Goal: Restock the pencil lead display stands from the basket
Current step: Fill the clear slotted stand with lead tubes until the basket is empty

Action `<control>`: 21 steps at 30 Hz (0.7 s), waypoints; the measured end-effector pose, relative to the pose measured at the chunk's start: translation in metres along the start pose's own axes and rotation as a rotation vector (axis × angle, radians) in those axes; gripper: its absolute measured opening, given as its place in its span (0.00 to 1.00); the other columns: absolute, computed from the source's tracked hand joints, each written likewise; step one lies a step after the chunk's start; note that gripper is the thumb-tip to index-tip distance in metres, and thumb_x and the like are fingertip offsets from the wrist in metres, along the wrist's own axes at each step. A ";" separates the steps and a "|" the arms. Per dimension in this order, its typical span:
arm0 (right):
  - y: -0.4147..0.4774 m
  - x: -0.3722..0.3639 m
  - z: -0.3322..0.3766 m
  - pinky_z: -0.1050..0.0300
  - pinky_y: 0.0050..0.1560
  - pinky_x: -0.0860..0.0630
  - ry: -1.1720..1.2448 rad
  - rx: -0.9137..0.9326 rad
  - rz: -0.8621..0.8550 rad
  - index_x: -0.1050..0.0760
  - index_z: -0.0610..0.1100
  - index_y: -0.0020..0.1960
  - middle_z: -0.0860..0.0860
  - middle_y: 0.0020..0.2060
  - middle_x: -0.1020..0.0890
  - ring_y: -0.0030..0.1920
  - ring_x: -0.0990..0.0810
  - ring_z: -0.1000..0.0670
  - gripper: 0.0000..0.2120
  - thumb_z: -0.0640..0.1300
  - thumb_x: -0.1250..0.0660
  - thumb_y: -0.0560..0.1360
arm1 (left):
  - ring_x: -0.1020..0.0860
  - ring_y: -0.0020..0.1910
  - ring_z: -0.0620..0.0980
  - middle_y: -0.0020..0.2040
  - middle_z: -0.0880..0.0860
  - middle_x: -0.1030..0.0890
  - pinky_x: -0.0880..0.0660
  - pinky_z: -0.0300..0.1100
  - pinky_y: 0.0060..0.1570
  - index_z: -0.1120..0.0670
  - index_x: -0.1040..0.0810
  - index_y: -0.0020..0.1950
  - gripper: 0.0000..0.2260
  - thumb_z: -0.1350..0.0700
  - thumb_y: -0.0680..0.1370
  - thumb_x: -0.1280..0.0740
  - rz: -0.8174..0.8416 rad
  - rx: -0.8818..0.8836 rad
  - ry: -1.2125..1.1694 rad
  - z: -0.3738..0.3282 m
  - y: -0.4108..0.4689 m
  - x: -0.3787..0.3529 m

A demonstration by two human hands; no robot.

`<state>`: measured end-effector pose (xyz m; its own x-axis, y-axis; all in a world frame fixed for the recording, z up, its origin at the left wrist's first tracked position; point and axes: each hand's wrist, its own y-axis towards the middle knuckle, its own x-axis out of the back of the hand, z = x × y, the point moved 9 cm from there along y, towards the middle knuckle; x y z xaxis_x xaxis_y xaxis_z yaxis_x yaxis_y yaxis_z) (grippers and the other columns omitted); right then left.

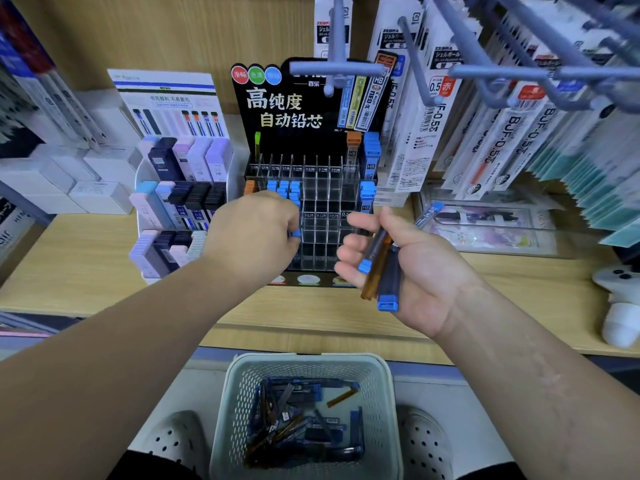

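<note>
A person stands at a pale wooden counter [311,313], seen from above, both bare forearms reaching forward.

The left hand [254,230], back upward with fingers curled, appears to pinch a blue-capped lead tube [296,233] against the left columns of a clear acrylic display stand with a black printed backboard [325,192]. The fingertips are hidden behind the hand.

The right hand [408,268] waits just beside it, palm up. Its fingers curl loosely around a small bundle of lead tubes [384,268], one amber and the others dark with blue caps.

Below both hands, near the person, sits a pale green perforated plastic basket [308,357] with a heap of loose lead tubes [301,424] still in its bottom. Beyond the left hand stands a white tiered stand of pastel and dark lead cases [183,202].

The step in hand looks like slotting one tube into a compartment. Many cells ahead of the right hand are bare, so restocking seems far from done. The next move likely calls for seating this tube upright, then drawing another from the right hand and matching it to the labelled cell.
</note>
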<state>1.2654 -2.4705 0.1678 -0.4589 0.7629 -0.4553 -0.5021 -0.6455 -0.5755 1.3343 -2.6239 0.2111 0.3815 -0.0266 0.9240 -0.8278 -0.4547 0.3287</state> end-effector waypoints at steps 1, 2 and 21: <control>0.000 0.001 -0.001 0.53 0.32 0.17 -0.018 -0.004 -0.018 0.16 0.40 0.49 0.44 0.35 0.16 0.35 0.14 0.46 0.21 0.54 0.40 0.83 | 0.22 0.41 0.52 0.38 0.46 0.23 0.35 0.40 0.36 0.51 0.18 0.39 0.05 0.53 0.70 0.24 0.007 0.010 -0.019 0.000 0.000 0.002; 0.000 0.003 -0.002 0.55 0.30 0.19 -0.043 -0.010 -0.041 0.15 0.42 0.49 0.45 0.35 0.17 0.36 0.14 0.47 0.21 0.55 0.40 0.83 | 0.24 0.40 0.50 0.36 0.44 0.26 0.33 0.41 0.36 0.50 0.19 0.40 0.05 0.52 0.71 0.25 0.016 0.025 -0.056 0.000 0.000 0.005; 0.003 -0.014 -0.015 0.63 0.23 0.37 -0.114 0.001 -0.045 0.13 0.45 0.48 0.46 0.38 0.20 0.32 0.29 0.52 0.21 0.55 0.40 0.83 | 0.26 0.28 0.46 0.36 0.48 0.18 0.29 0.34 0.33 0.50 0.14 0.45 0.09 0.52 0.68 0.21 0.105 -0.141 -0.728 -0.045 -0.037 0.029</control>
<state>1.2815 -2.4823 0.1622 -0.5159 0.7824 -0.3488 -0.5246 -0.6105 -0.5934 1.3577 -2.5680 0.2348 0.4328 -0.6680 0.6053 -0.9011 -0.3004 0.3127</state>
